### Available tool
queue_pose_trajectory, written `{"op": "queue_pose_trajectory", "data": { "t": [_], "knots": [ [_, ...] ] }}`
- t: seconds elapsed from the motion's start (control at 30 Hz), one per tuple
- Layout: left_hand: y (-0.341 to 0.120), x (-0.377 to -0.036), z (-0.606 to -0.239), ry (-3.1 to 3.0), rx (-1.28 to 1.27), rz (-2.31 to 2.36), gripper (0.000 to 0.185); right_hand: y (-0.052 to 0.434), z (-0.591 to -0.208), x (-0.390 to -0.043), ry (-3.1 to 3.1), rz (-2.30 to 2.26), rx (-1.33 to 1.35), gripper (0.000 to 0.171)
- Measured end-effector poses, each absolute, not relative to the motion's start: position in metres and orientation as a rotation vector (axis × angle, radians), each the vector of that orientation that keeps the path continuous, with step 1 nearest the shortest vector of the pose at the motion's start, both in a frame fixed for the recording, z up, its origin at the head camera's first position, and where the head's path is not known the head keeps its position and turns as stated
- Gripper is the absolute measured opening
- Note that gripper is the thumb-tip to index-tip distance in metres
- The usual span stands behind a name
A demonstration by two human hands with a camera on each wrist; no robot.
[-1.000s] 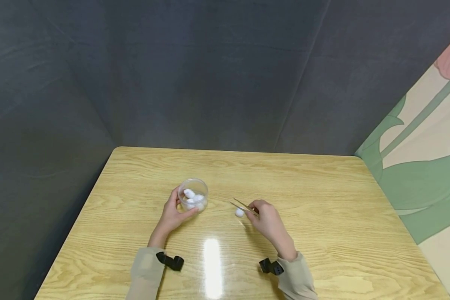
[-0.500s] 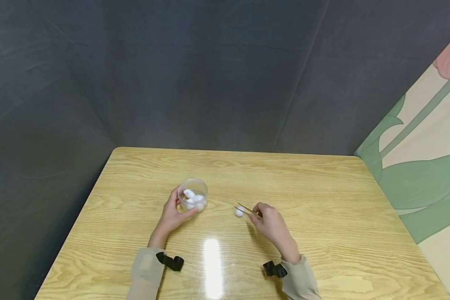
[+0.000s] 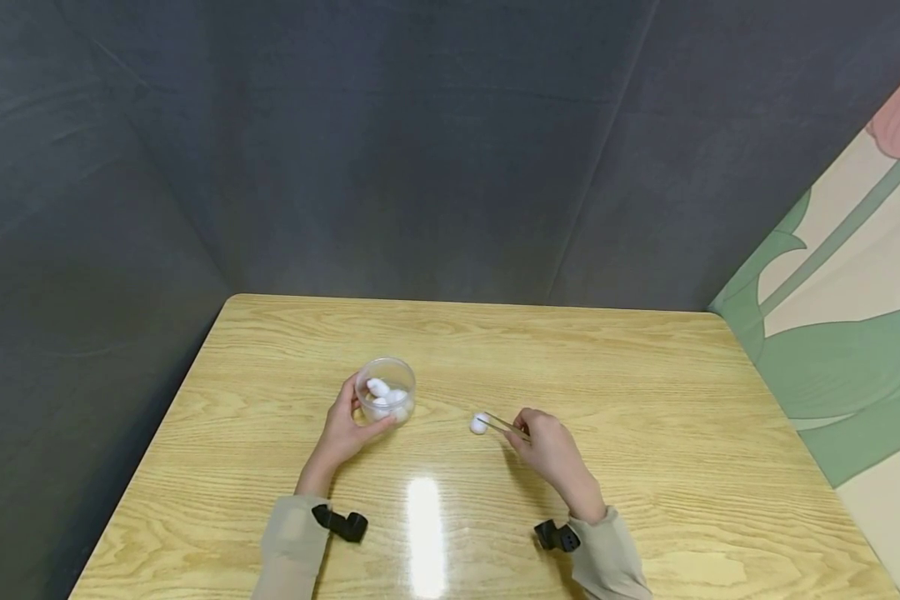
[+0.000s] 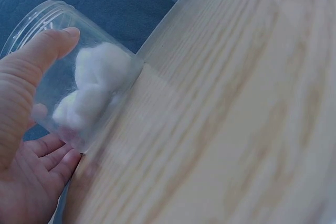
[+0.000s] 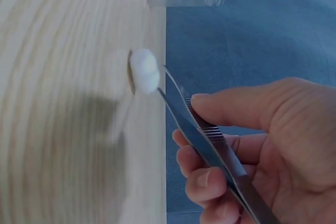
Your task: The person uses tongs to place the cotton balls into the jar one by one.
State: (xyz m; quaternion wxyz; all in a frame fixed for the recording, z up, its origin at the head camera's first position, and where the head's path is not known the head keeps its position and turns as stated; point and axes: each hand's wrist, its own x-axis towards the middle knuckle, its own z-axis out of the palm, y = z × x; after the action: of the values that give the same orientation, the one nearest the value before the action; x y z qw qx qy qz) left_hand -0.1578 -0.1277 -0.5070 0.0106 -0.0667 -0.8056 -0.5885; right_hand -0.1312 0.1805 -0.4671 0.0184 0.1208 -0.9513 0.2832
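Observation:
My left hand (image 3: 348, 429) grips a clear plastic jar (image 3: 387, 367), its thumb across the side in the left wrist view. Several cotton balls (image 4: 100, 72) lie inside the jar, which stands upright on the table. My right hand (image 3: 551, 450) pinches a pair of metal tweezers (image 5: 202, 142) between thumb and fingers. Their two tips are apart, just above a single cotton ball (image 3: 478, 424) that rests on the wood. In the right wrist view this cotton ball (image 5: 144, 70) sits close to the tips, with nothing visible between them.
The wooden table (image 3: 645, 367) has light grain and a bright glare strip near its front. Dark cloth (image 3: 420, 150) hangs behind and to the left. A flower-patterned cloth (image 3: 847, 367) is at the right. Black wrist cameras (image 3: 340, 522) sit on both sleeves.
My right hand has moved a little right and toward me, bringing the tweezer tips from left of the loose cotton ball to over it. The left hand and jar stay put.

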Motion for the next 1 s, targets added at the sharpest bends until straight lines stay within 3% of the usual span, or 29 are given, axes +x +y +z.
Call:
{"op": "queue_pose_trajectory", "data": {
  "t": [0.13, 0.53, 0.77, 1.0],
  "knots": [
    [-0.131, -0.165, -0.529, -2.515, -0.191, -1.819, 0.087, 0.181, -0.469, -0.13, -2.951, 0.848, 0.384, 0.013],
    [-0.125, -0.152, -0.492, -2.55, -0.253, -1.782, 0.082, 0.178, -0.468, -0.129, -3.016, 0.806, 0.354, 0.017],
    [-0.132, -0.165, -0.526, -2.512, -0.213, -1.827, 0.086, 0.176, -0.472, -0.129, -2.956, 0.721, 0.422, 0.018],
    [-0.132, -0.166, -0.53, -2.495, -0.224, -1.824, 0.086, 0.176, -0.47, -0.129, -2.929, 0.677, 0.414, 0.019]
  ]
}}
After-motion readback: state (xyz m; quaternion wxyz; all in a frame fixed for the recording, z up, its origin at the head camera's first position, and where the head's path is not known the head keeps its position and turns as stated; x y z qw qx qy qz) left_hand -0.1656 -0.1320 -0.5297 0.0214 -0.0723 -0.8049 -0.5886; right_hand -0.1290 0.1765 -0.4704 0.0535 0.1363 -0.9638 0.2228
